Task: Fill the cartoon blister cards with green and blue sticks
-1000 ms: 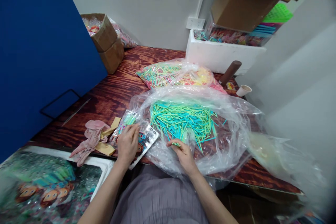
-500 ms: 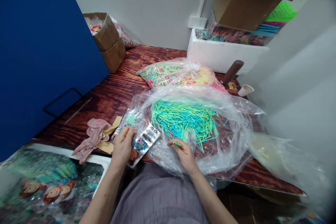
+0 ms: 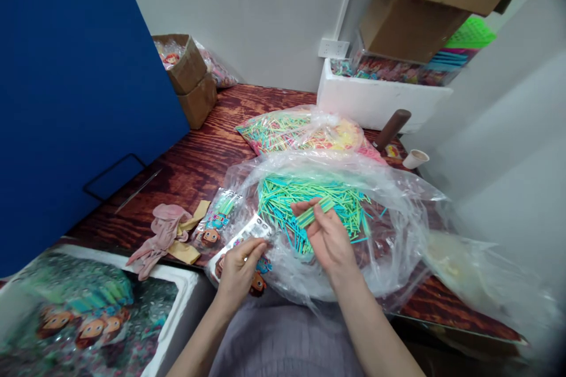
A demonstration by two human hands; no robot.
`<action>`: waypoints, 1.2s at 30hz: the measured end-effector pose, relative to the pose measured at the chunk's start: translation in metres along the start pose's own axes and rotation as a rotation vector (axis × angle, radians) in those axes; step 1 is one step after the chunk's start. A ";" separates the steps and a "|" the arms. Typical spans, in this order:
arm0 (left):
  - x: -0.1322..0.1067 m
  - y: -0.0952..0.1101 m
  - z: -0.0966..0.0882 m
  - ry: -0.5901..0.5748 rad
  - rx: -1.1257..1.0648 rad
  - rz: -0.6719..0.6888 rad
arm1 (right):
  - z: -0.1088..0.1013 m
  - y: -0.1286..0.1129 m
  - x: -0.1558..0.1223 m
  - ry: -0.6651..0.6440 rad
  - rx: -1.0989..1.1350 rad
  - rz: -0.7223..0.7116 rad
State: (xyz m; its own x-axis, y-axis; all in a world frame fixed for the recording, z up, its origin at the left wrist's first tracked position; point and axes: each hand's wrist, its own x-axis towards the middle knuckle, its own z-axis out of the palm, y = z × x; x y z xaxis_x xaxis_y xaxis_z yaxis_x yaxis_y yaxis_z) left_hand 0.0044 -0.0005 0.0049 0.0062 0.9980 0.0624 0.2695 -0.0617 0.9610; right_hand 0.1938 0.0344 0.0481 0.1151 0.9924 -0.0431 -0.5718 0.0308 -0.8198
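Observation:
My right hand point(image 3: 329, 241) is closed around a small bundle of thin green and blue sticks point(image 3: 315, 213), held tilted above the loose pile. Below it, many such green and blue sticks point(image 3: 283, 200) lie in a wide-open clear plastic bag point(image 3: 393, 247). With thumb and fingers pinched, my left hand point(image 3: 241, 268) grips a small printed plastic packet point(image 3: 262, 275) with a cartoon figure on it. Partly under that hand lies another printed packet point(image 3: 250, 230). To its left, a filled packet point(image 3: 219, 218) shows green sticks through its clear part.
Pink and yellow gloves point(image 3: 170, 230) lie at the left table edge, above a white foam box point(image 3: 183, 291) of filled packets. Behind the open bag sits a tied bag of coloured sticks point(image 3: 283, 129). A brown cylinder point(image 3: 393, 128) and paper cup point(image 3: 415, 159) stand at right.
My right hand has risen from the near side of the pile with the sticks, which now show lengthwise. My left hand has moved right and down, uncovering the filled packet.

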 end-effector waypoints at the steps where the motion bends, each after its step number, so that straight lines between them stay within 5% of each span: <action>1: 0.000 0.003 0.002 -0.024 -0.026 0.010 | 0.007 -0.004 0.003 -0.017 0.039 0.015; 9: -0.006 0.021 0.005 -0.086 -0.211 -0.084 | 0.031 0.000 0.000 -0.127 0.174 0.189; 15: -0.011 0.016 0.007 0.022 -0.206 -0.120 | 0.029 0.000 -0.024 -0.106 -0.139 0.161; 19: -0.011 0.015 0.009 0.042 -0.212 -0.107 | 0.031 -0.004 -0.037 -0.226 -0.347 0.179; 25: -0.011 0.016 0.006 0.040 -0.275 -0.124 | 0.028 -0.003 -0.047 -0.156 -0.484 0.000; 36: -0.011 0.008 0.004 0.059 -0.447 -0.246 | 0.031 -0.003 -0.054 -0.318 -1.007 -0.281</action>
State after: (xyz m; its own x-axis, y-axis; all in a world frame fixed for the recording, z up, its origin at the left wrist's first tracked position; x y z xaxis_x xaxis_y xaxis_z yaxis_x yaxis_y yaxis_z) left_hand 0.0103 -0.0122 0.0113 -0.0634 0.9821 -0.1771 -0.1816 0.1632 0.9697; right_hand 0.1638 -0.0156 0.0704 -0.1602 0.9549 0.2500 0.3855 0.2936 -0.8748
